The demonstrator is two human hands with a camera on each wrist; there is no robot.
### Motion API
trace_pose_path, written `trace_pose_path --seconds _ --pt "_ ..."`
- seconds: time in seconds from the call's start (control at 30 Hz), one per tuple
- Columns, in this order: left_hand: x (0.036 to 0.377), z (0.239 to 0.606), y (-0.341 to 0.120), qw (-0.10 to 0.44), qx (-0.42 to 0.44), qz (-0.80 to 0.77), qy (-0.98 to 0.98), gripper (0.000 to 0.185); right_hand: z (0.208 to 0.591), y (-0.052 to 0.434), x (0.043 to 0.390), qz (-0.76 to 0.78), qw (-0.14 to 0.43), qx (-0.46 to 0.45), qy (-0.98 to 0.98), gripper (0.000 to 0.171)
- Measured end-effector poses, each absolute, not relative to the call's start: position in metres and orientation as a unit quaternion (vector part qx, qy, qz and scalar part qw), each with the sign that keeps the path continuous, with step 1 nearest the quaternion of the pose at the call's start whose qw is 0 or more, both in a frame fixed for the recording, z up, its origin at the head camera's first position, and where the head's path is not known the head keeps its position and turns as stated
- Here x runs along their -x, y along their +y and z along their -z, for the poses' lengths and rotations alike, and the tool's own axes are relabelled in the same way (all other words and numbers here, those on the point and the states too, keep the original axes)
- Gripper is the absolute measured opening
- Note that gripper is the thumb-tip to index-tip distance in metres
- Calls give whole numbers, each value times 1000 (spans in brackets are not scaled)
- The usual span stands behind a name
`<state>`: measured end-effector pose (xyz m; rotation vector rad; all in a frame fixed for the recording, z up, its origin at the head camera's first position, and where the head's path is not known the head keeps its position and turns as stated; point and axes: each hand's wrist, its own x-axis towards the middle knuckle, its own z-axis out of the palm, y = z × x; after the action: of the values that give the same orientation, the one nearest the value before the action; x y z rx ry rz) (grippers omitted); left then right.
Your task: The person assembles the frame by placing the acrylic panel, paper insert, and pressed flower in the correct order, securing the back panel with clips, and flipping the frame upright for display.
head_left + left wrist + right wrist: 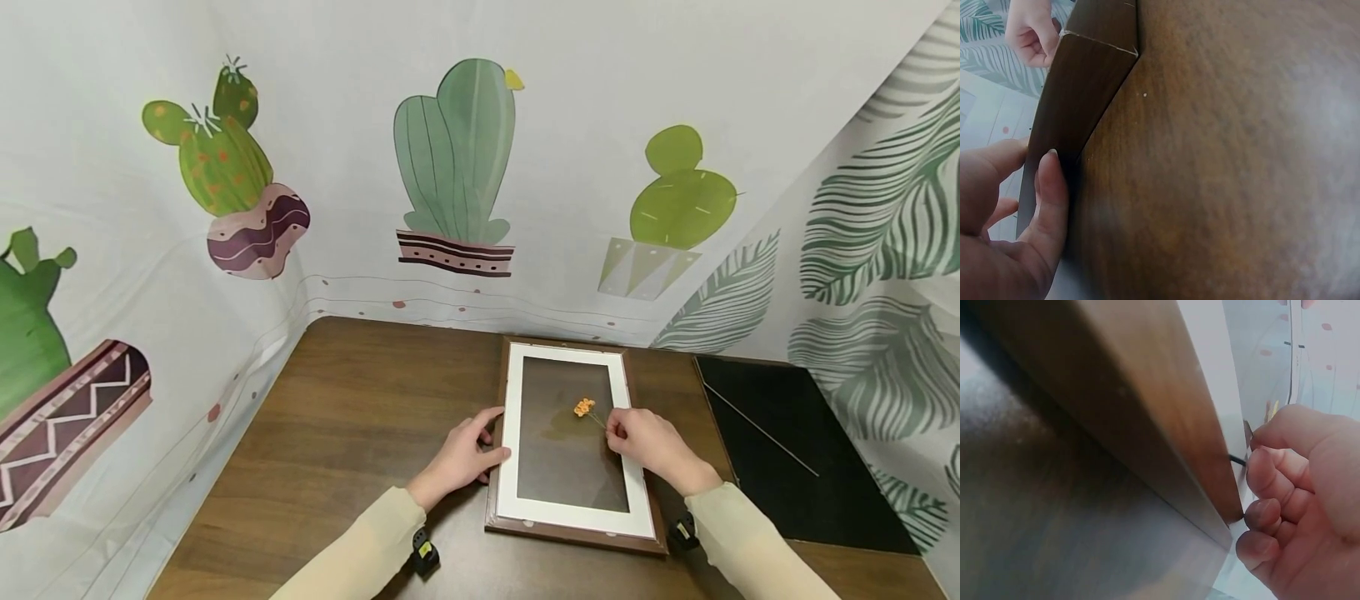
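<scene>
One table [360, 383] bears everything I monitor; its top looks smooth, so I judge that uneven side pressure could slide what lies on it. The picture frame [577, 539] lies flat there, between the two hands. A black board [810, 442] lies to its right, near the right forearm; a wide elbow swing could knock it. Inside the frame's white border [573, 517] is a dark panel [570, 475]; dragging a fingertip across it could leave smears.

The left hand [461, 454] is partly open, thumb and fingers resting against the frame's left side. I see no firm grip: a slack touch could let the frame turn. The right hand [652, 442] has its fingers curled, thumb and forefinger pinching the stem of the orange flower [584, 407], which is over the panel, toward its right side. Caution: excess pinch could crush the stem [597, 420]; too little could let it twist
</scene>
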<state>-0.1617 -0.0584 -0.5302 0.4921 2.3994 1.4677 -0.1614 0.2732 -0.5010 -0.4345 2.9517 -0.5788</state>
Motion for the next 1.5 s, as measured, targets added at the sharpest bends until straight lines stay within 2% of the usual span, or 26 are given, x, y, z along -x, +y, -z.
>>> trace_pose_path --seconds 0.33,1.2,1.5 --pt "161 530 -58 140 -171 -512 830 66 497 272 154 158 47 138 977 14" --pt "162 531 -59 140 -168 -518 827 67 497 268 139 177 48 130 974 18" --pt "161 531 -58 139 -164 -516 829 67 483 288 124 191 10 125 973 14"
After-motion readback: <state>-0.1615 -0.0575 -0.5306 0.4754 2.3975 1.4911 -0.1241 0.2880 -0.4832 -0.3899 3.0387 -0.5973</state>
